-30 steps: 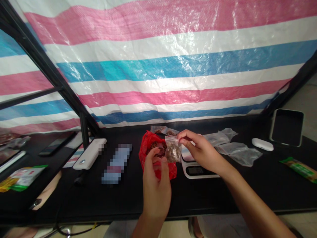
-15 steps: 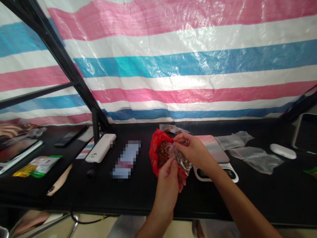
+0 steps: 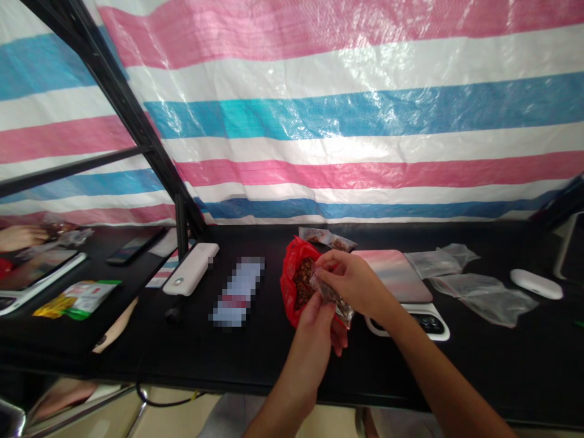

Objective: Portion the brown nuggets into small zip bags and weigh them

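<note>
The left hand [image 3: 316, 322] and right hand [image 3: 350, 278] both pinch a pouch [image 3: 344, 309], fingers narrow on its upper end. It lies over the red bag's [image 3: 288, 286] four o'clock side, long axis running ten to four, pinched end toward ten. The scale [image 3: 396, 275] sits at two o'clock from it.

Hands: the left hand [image 3: 314, 325] and right hand [image 3: 350, 277] pinch a small clear bag [image 3: 345, 312] by its upper end, at the edge of an open red bag [image 3: 288, 283] filled with brown pieces.
Behind the red bag: small filled packets [image 3: 314, 235].
Under the right forearm: a white scale [image 3: 435, 328] with a pinkish platform.
Further right: flat clear bags [image 3: 490, 301], a white oval case [image 3: 536, 284].
Left: a pixelated item [image 3: 239, 292], a white power bank [image 3: 191, 269].
Far left: another person's hand [image 3: 20, 237].
Backdrop: a striped sheet [image 3: 319, 121] in pink, white and blue.
</note>
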`<action>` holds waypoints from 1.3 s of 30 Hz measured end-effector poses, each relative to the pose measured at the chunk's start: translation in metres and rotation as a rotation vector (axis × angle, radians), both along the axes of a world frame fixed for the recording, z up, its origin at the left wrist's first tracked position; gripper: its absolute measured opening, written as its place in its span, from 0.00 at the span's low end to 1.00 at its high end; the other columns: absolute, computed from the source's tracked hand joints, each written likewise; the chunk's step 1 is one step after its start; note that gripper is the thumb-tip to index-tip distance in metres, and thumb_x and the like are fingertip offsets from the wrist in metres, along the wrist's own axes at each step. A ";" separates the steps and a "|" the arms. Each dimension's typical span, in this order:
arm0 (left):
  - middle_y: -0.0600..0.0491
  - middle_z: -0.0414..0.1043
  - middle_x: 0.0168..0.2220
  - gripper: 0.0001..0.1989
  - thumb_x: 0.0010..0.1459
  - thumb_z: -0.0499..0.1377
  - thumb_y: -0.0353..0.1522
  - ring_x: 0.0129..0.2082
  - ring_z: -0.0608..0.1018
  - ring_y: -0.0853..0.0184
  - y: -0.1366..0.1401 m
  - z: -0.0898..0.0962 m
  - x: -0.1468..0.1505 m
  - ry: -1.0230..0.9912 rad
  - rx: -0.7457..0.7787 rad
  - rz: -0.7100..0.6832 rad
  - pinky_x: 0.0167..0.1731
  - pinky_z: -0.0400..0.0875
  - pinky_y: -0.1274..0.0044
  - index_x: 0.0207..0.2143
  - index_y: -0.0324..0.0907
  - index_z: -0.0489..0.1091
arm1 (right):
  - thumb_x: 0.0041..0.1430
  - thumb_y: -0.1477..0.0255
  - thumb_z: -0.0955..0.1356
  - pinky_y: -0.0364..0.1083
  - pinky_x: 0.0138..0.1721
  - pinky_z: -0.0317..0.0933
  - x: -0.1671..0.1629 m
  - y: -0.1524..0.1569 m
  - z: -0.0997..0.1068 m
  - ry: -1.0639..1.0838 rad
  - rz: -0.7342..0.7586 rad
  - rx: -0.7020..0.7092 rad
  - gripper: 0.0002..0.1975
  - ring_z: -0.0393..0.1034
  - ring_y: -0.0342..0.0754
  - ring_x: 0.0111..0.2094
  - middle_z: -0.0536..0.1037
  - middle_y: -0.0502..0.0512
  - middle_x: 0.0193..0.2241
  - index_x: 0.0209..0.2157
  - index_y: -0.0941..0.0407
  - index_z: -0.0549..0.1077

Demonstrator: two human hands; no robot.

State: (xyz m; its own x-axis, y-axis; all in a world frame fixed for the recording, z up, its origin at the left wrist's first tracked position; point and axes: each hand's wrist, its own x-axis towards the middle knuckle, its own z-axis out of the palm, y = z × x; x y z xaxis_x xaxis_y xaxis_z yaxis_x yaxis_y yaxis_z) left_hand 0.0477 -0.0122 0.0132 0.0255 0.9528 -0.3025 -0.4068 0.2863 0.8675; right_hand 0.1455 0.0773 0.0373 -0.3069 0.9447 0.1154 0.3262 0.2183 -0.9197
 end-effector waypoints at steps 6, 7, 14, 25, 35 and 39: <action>0.58 0.67 0.25 0.17 0.58 0.57 0.40 0.21 0.68 0.74 -0.004 0.006 0.005 -0.006 0.032 0.008 0.21 0.58 0.81 0.46 0.39 0.67 | 0.54 0.70 0.70 0.45 0.31 0.66 0.001 0.000 0.001 0.018 -0.006 0.037 0.04 0.72 0.45 0.27 0.80 0.51 0.27 0.32 0.56 0.76; 0.58 0.67 0.26 0.19 0.57 0.58 0.41 0.21 0.68 0.73 -0.004 0.007 0.005 0.019 0.032 -0.006 0.20 0.57 0.81 0.47 0.38 0.67 | 0.54 0.70 0.70 0.45 0.31 0.66 0.002 0.000 0.001 0.026 -0.007 0.033 0.05 0.72 0.45 0.27 0.80 0.51 0.27 0.32 0.56 0.76; 0.55 0.72 0.30 0.32 0.60 0.61 0.40 0.24 0.72 0.69 -0.007 -0.005 0.008 0.207 0.116 0.188 0.25 0.68 0.78 0.65 0.44 0.58 | 0.56 0.67 0.71 0.45 0.32 0.66 0.019 -0.001 0.010 0.174 0.102 0.067 0.07 0.72 0.46 0.30 0.79 0.51 0.30 0.34 0.55 0.75; 0.45 0.73 0.50 0.29 0.67 0.56 0.36 0.35 0.77 0.68 -0.009 0.002 0.007 0.429 0.336 0.343 0.37 0.75 0.75 0.69 0.49 0.55 | 0.57 0.66 0.71 0.47 0.36 0.66 0.076 -0.006 0.028 0.163 -0.035 0.304 0.09 0.72 0.50 0.33 0.77 0.53 0.28 0.25 0.53 0.71; 0.46 0.67 0.56 0.20 0.65 0.56 0.32 0.42 0.77 0.68 0.002 -0.004 -0.002 0.575 0.456 0.474 0.41 0.74 0.76 0.59 0.47 0.64 | 0.55 0.61 0.69 0.53 0.38 0.65 0.145 0.036 -0.018 -0.360 -0.505 0.431 0.14 0.69 0.52 0.31 0.77 0.60 0.37 0.38 0.54 0.79; 0.47 0.71 0.50 0.19 0.63 0.59 0.34 0.38 0.76 0.67 0.005 -0.004 -0.007 0.628 0.502 0.553 0.40 0.74 0.76 0.56 0.45 0.67 | 0.59 0.63 0.65 0.53 0.38 0.66 0.154 0.040 -0.023 -0.358 -0.632 0.458 0.16 0.68 0.52 0.31 0.77 0.61 0.38 0.42 0.55 0.79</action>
